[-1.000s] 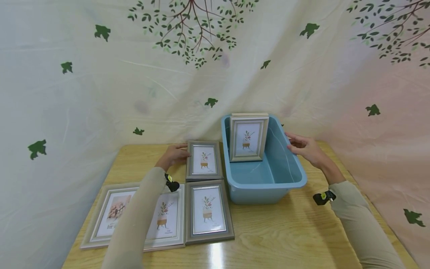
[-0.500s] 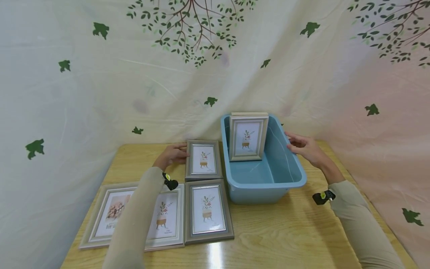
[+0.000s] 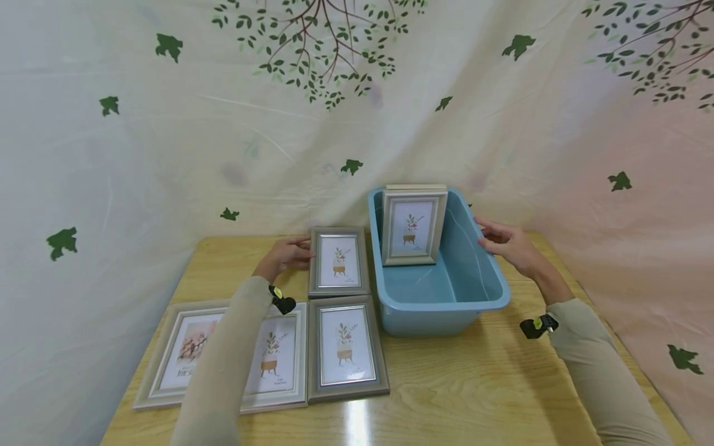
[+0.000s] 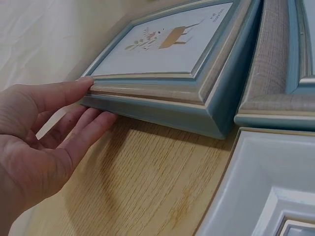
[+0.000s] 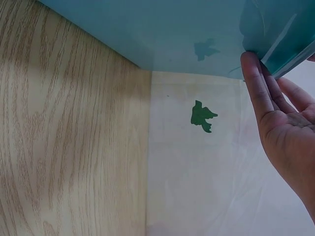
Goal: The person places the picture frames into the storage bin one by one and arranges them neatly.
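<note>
My left hand [image 3: 286, 256] pinches the left edge of a grey picture frame [image 3: 340, 290], thumb on top and fingers underneath. In the left wrist view this frame [image 4: 147, 93] is tilted, its held edge raised over the wood with a shadow below. My right hand [image 3: 510, 248] holds the right rim of a blue plastic bin [image 3: 435, 322]. In the right wrist view, fingers [image 5: 256, 81] lie against the bin's outer wall [image 5: 147, 29]. Light-coloured picture frames [image 3: 388, 226] stand upright inside the bin at its back, one behind another.
A second grey frame [image 3: 375, 347] lies just in front of the held one. Two silvery-white frames [image 3: 301, 359] [image 3: 153, 378] lie at the left, partly under my left arm. A printed curtain [image 3: 268, 155] hangs behind the wooden table [image 3: 446, 396].
The far edge of the held picture frame has risen slightly, with my left hand still on its side. The right hand and the bin have stayed in place.
</note>
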`<state>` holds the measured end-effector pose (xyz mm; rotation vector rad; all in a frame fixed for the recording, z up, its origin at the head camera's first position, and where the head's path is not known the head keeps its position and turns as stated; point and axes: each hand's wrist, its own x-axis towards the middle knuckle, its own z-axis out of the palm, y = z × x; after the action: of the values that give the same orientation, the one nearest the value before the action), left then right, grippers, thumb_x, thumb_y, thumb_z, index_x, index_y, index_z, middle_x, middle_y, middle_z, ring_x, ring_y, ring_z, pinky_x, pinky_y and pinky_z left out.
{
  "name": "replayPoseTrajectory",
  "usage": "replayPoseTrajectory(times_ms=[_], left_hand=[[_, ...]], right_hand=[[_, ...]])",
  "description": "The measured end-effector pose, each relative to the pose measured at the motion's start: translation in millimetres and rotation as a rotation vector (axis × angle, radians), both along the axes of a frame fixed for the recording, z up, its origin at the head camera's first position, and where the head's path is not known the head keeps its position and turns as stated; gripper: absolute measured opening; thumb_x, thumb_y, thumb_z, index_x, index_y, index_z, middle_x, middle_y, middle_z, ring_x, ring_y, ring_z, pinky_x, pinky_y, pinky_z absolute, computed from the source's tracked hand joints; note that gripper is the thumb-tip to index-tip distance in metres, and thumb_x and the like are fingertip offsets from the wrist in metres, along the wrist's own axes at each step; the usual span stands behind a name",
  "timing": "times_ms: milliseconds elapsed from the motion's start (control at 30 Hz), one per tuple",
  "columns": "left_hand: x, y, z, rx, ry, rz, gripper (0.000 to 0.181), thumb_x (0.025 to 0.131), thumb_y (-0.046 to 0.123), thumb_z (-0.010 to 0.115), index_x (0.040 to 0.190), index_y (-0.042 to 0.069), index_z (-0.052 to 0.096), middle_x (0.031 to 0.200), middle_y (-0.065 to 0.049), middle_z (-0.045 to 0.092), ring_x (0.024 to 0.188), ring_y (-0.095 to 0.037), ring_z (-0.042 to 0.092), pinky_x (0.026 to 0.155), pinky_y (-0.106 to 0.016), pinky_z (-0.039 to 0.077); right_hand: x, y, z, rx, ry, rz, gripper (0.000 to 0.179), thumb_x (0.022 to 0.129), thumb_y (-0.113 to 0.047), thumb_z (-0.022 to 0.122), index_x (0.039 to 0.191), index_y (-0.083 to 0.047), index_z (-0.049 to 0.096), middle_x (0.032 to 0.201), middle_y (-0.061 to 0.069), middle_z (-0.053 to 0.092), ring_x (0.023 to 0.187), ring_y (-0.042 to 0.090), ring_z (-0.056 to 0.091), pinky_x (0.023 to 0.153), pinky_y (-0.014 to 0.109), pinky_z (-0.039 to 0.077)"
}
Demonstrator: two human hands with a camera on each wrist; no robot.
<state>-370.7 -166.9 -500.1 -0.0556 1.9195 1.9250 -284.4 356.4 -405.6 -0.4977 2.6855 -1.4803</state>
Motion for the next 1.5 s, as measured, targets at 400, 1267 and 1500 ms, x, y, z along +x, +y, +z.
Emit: replayPoseTrajectory(times_ms=[400,1267,1500], left_hand=[[3.5,1.6,12.8,-0.014,0.092,0.025,0.064,0.094,-0.007,0.062,0.154,0.0,0.041,0.15,-0.026,0.046,0.085,-0.01,0.068,0.09,-0.039,0.061],[6.4,8.3,26.5,0.017,0.24,0.131,0.067,0.086,-0.013,0.069,0.148,0.004,0.051,0.143,-0.026,0.054,0.081,-0.01,0.071,0.074,-0.029,0.063],[10.4,8.2,31.8,0.054,0.257,0.186,0.065,0.084,-0.014,0.07,0.145,0.004,0.055,0.127,-0.013,0.065,0.077,-0.008,0.071,0.073,-0.028,0.063]], right_hand=[[0.9,0.6,0.5,0.018,-0.011,-0.023,0.059,0.103,-0.017,0.061,0.157,-0.007,0.037,0.122,0.006,0.066,0.096,-0.002,0.063,0.078,0.017,0.056],[0.6,1.9,-4.0,-0.01,0.008,0.001,0.059,0.104,-0.017,0.06,0.157,-0.007,0.037,0.116,-0.004,0.066,0.096,0.0,0.063,0.079,0.016,0.056],[0.6,2.8,-5.5,-0.017,0.009,0.004,0.059,0.104,-0.017,0.059,0.157,-0.005,0.037,0.113,-0.013,0.065,0.096,0.0,0.064,0.079,0.016,0.056]])
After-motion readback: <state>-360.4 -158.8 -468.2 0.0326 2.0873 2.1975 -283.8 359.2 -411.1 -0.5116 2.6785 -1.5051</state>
